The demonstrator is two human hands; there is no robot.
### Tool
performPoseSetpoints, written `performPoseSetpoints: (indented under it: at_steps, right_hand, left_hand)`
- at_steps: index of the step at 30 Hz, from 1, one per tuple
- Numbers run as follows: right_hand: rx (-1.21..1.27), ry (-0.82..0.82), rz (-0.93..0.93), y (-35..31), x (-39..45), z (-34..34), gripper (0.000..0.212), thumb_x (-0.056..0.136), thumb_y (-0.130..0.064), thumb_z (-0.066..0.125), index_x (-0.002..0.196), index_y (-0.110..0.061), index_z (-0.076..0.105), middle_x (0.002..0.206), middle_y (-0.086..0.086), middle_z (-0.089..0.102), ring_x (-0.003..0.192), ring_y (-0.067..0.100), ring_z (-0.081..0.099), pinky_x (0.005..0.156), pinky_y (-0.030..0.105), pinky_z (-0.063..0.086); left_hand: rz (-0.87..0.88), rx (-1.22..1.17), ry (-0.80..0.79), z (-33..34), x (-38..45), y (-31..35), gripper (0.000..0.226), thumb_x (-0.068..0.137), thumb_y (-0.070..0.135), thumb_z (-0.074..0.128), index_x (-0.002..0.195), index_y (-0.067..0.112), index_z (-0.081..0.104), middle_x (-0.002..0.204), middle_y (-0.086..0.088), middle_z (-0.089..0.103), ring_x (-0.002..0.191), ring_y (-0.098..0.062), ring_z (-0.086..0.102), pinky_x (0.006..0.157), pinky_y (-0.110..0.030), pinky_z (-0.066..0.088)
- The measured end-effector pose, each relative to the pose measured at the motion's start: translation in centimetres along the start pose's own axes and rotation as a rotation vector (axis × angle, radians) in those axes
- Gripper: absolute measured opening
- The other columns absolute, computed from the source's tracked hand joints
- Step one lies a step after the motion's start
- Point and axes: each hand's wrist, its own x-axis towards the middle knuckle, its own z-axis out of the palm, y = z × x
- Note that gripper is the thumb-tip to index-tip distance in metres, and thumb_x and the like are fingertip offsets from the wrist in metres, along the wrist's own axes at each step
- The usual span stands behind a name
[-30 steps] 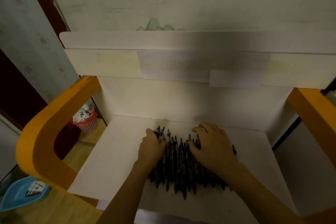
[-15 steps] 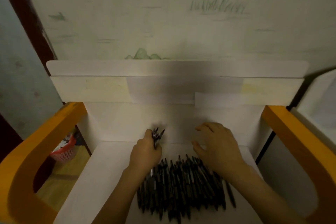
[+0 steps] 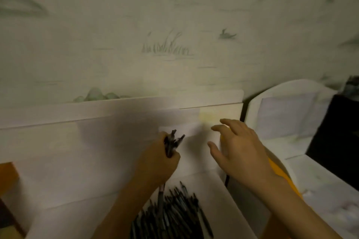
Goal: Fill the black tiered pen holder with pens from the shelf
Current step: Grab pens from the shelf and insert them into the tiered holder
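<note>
A small bunch of dark pens is gripped in the left hand, near the middle of the frame. The fingers are curled tight round the bunch, and the pen tips stick up above the fist. Other ends hang out below the hand.

The right hand is held up just to the right of it, apart from the bunch. Its fingers are spread wide and a little bent, and nothing is held in it.

A big pile of dark pens is seen lying on the white shelf board at the bottom middle of the frame, under the left forearm. The picture is blurred, so single pens cannot be counted.

A white back panel stands behind the hands. A bit of orange frame shows under the right wrist. A pale wall with faint green drawings fills the top of the frame. A dark block sits at the right edge; it may be the black holder, but that cannot be told.
</note>
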Motion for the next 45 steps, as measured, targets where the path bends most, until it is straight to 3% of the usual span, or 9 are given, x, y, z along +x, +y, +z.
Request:
performPoseSetpoints:
  at_steps: [2, 7, 14, 18, 24, 32, 37, 42, 45]
  right_hand:
    - [-0.029, 0.039, 0.037, 2.0, -0.2, -1.6, 0.043, 0.087, -0.045, 0.058, 0.123, -0.023, 0.062, 0.132, 0.005, 0.058, 0.123, 0.025, 0.051, 0.098, 0.041, 0.043]
    - [-0.103, 0.098, 0.156, 7.8, -1.7, -6.1, 0.044, 0.09, -0.051, 0.054, 0.126, -0.027, 0.06, 0.136, 0.001, 0.055, 0.127, 0.022, 0.047, 0.102, 0.039, 0.04]
    - [-0.181, 0.153, 0.273, 19.2, -7.0, -13.0, 0.045, 0.087, -0.047, 0.06, 0.126, -0.025, 0.06, 0.134, 0.003, 0.057, 0.125, 0.023, 0.049, 0.102, 0.041, 0.042]
    - [-0.212, 0.156, 0.337, 25.9, -10.4, -16.5, 0.047, 0.087, -0.047, 0.059, 0.128, -0.025, 0.059, 0.135, 0.001, 0.056, 0.126, 0.022, 0.049, 0.102, 0.04, 0.042]
    - [-0.26, 0.112, 0.386, 34.6, -14.7, -20.7, 0.05, 0.089, -0.051, 0.053, 0.134, -0.03, 0.051, 0.14, -0.004, 0.049, 0.129, 0.017, 0.043, 0.106, 0.037, 0.039]
    - [-0.227, 0.1, 0.447, 42.4, -17.5, -22.7, 0.047, 0.09, -0.048, 0.055, 0.133, -0.029, 0.052, 0.142, -0.002, 0.049, 0.132, 0.019, 0.042, 0.108, 0.041, 0.036]
    - [-0.208, 0.104, 0.436, 46.8, -17.1, -21.4, 0.046, 0.09, -0.047, 0.056, 0.132, -0.029, 0.053, 0.14, -0.002, 0.05, 0.131, 0.019, 0.043, 0.108, 0.039, 0.035]
    - [-0.208, 0.107, 0.393, 52.4, -14.6, -18.6, 0.043, 0.089, -0.047, 0.057, 0.127, -0.027, 0.057, 0.134, 0.0, 0.056, 0.125, 0.021, 0.049, 0.101, 0.038, 0.041]
    - [-0.212, 0.096, 0.355, 55.7, -12.3, -16.9, 0.043, 0.09, -0.048, 0.055, 0.128, -0.028, 0.056, 0.135, -0.001, 0.055, 0.126, 0.02, 0.048, 0.103, 0.039, 0.04]
  left_hand:
    - [0.063, 0.011, -0.012, 0.7, 0.9, 2.6, 0.022, 0.089, 0.014, 0.059, 0.079, 0.023, 0.042, 0.065, 0.0, 0.043, 0.052, -0.011, 0.038, 0.047, -0.014, 0.031]
    - [0.231, -0.02, 0.011, 3.6, 2.6, 10.1, 0.034, 0.085, 0.007, 0.061, 0.069, 0.024, 0.035, 0.058, 0.004, 0.037, 0.05, -0.009, 0.033, 0.051, -0.01, 0.036]
    - [0.328, -0.082, -0.075, 11.8, 2.5, 21.1, 0.025, 0.084, 0.012, 0.057, 0.072, 0.023, 0.039, 0.059, -0.001, 0.04, 0.05, -0.018, 0.035, 0.051, -0.03, 0.031]
    - [0.382, -0.09, -0.127, 18.2, 1.2, 27.9, 0.015, 0.084, 0.015, 0.057, 0.077, 0.017, 0.044, 0.062, -0.005, 0.044, 0.053, -0.02, 0.037, 0.053, -0.032, 0.031]
    - [0.397, -0.11, -0.124, 26.5, -0.7, 35.8, 0.017, 0.086, 0.018, 0.059, 0.08, 0.025, 0.045, 0.064, 0.005, 0.047, 0.056, -0.012, 0.045, 0.053, -0.024, 0.034]
    - [0.406, -0.089, -0.155, 34.1, -0.7, 41.0, 0.009, 0.087, 0.019, 0.059, 0.088, 0.02, 0.051, 0.069, -0.002, 0.053, 0.058, -0.016, 0.05, 0.057, -0.032, 0.044]
    - [0.412, -0.103, -0.148, 38.2, 1.5, 42.3, 0.01, 0.086, 0.016, 0.062, 0.088, 0.013, 0.053, 0.064, 0.002, 0.05, 0.055, -0.012, 0.046, 0.054, -0.024, 0.039]
    - [0.373, -0.106, -0.138, 42.9, 5.7, 42.3, 0.01, 0.085, 0.015, 0.062, 0.086, 0.012, 0.053, 0.067, -0.007, 0.055, 0.056, -0.018, 0.048, 0.055, -0.034, 0.044]
    - [0.375, -0.107, -0.127, 45.4, 8.8, 42.3, 0.009, 0.086, 0.015, 0.062, 0.085, 0.015, 0.052, 0.067, -0.006, 0.054, 0.056, -0.018, 0.048, 0.052, -0.027, 0.04]
